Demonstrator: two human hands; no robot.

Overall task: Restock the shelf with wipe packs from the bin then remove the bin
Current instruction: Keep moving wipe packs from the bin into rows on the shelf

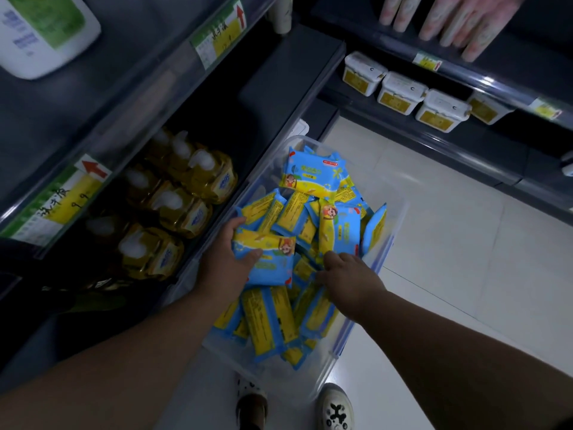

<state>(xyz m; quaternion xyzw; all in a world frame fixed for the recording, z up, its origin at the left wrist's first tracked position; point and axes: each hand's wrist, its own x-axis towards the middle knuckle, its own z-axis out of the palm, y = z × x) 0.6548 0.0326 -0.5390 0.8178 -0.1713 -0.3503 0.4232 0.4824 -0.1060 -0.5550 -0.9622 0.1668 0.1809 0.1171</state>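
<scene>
Just left of the bin stands the shelf point(288, 76), nearest the left hand point(226, 262), which grips a pack point(273, 265) lying crosswise on top, while the right hand point(347, 280) digs among packs point(297, 218) in the bin point(395, 225), its grip hidden.

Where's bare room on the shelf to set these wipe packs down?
The shelf is bare between the soap bottles and its far end. The floor right of the bin is open too. Crowded: the bottles' stretch and the bin, heaped with wipe packs.
</scene>
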